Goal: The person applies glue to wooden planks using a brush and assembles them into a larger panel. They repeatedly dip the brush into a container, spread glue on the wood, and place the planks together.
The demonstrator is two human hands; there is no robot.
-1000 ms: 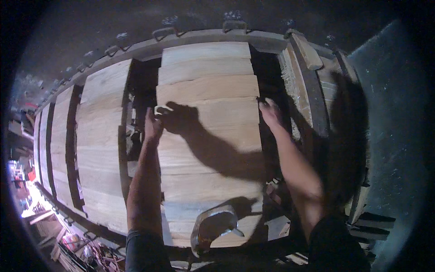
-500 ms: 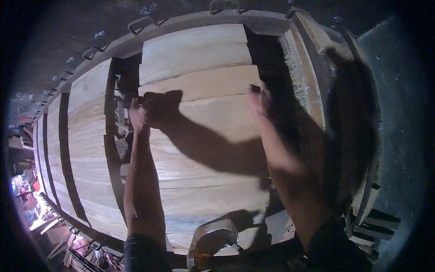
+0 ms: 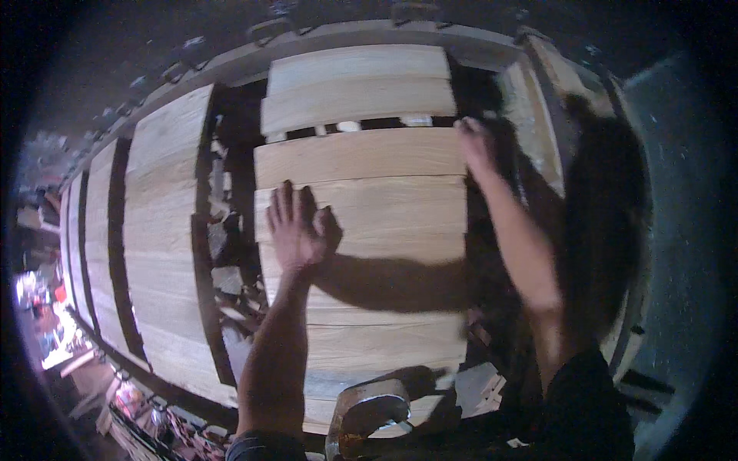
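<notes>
Metal clamp (image 3: pixel 369 419) at the bench's (image 3: pixel 369 34) near edge. My left hand (image 3: pixel 296 227) lies flat and open on the middle row of boards (image 3: pixel 361 230). My right hand (image 3: pixel 477 146) hooks one board's (image 3: pixel 361 156) far right corner, grip unclear. Stiff, heavy wood, I judge; best taken by the ends.

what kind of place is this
Probably a woodworking shop. Rows of pale wooden boards lie in a dark clamping frame, the left hand flat on one, the right hand at its edge, offcuts between rows.
</notes>
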